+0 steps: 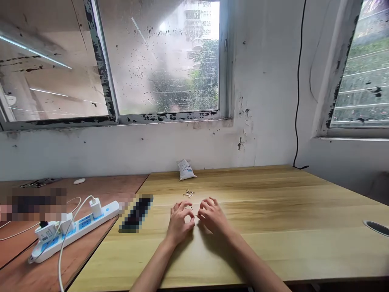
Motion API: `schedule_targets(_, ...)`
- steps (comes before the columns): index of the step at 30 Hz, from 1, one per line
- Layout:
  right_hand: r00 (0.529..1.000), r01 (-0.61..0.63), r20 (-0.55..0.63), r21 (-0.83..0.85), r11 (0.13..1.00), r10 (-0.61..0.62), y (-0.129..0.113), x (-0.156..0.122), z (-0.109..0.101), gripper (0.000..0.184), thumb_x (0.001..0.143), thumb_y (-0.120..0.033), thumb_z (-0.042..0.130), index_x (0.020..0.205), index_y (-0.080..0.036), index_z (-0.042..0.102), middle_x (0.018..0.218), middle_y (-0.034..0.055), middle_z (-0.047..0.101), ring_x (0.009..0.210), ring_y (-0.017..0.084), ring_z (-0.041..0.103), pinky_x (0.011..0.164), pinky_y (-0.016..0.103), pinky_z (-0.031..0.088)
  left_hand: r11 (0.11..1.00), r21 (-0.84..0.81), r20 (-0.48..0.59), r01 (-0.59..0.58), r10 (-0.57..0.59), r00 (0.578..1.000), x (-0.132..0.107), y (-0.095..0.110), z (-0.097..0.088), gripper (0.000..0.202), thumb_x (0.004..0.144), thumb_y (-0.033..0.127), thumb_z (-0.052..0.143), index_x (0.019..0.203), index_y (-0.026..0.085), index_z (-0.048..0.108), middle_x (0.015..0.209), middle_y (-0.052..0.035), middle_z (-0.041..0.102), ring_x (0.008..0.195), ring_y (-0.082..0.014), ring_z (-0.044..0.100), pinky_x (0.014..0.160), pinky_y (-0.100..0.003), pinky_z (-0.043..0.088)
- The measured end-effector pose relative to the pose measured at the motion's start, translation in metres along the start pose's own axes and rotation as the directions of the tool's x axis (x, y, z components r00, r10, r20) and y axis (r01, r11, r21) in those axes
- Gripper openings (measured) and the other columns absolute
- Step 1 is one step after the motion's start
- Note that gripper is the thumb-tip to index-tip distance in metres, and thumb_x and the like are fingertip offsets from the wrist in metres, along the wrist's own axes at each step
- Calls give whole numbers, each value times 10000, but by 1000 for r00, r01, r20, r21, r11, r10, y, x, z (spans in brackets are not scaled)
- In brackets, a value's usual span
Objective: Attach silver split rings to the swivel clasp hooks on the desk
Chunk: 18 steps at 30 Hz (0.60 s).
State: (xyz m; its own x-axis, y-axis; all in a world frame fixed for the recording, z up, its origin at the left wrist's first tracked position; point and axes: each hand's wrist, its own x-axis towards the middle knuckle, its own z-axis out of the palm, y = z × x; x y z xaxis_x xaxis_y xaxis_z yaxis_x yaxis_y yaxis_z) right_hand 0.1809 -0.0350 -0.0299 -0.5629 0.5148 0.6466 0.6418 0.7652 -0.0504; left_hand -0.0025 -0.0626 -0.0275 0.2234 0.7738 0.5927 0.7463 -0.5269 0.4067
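Observation:
Over the wooden table, my left hand has its fingers curled, thumb and index fingertip pressed close together in a pinch. My right hand faces it a short gap away, its fingers also bent and drawn together. Whatever lies between the fingertips is too small to name, though a tiny glint shows in the gap. A small ring-like metal piece lies just beyond my left fingers. Farther back sits a little pile of shiny metal pieces, possibly rings or clasps.
A white printed packet stands near the wall. To the left, a blurred dark object lies on the table, beside a white power strip with plugs and cables on a reddish-brown table. An oval inset is at right.

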Motion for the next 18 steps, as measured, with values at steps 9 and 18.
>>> schedule_targets(9,919,394,22,-83,915,-394,9,1,-1,291,928,-55,440,981,-203,685,833,66,702,893,208,606,1005,427,446,993,-1,31,116,-116,993,0,-6,3,104,759,157,643,705,237,683,1202,-27,647,1180,-291,505,1010,-549,337)
schedule_targets(18,872,486,92,-33,874,-481,9,-10,5,274,968,-114,407,1055,-190,657,898,71,713,906,190,608,930,374,471,992,59,70,115,-119,990,-1,-12,1,96,773,181,645,700,238,667,1191,-35,642,1210,-305,478,1078,-592,242)
